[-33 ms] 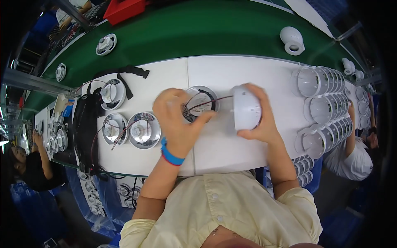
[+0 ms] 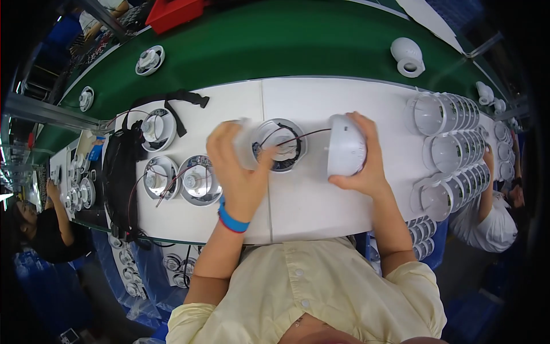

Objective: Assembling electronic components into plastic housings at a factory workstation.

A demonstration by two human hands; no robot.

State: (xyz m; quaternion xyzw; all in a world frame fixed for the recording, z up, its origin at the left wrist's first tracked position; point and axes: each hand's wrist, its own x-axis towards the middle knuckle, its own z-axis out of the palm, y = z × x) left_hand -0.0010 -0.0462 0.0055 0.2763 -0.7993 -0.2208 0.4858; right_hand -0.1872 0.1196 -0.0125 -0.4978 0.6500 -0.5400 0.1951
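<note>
My right hand (image 2: 366,152) grips a white rounded plastic housing (image 2: 346,146) above the table, its open side turned to the left. A dark red wire runs from inside it to a round white unit (image 2: 281,166) with a dark inner ring and loose wires, lying on the table. My left hand (image 2: 238,172), with a blue band at the wrist, is just left of that unit. Its thumb reaches toward the unit's rim, apart from the other fingers, which are bent and blurred. A pale smear beside those fingertips is too blurred to name.
Several wired round units (image 2: 197,180) sit on the left of the white table (image 2: 321,212), beside a black bag (image 2: 121,183). Clear cups (image 2: 435,117) stand in stacked rows at right. A green conveyor (image 2: 298,46) crosses behind, carrying another white housing (image 2: 408,57). Co-workers are on both sides.
My left hand has shifted a little left, uncovering more of the round unit. The housing in my right hand has moved slightly right and turned a little.
</note>
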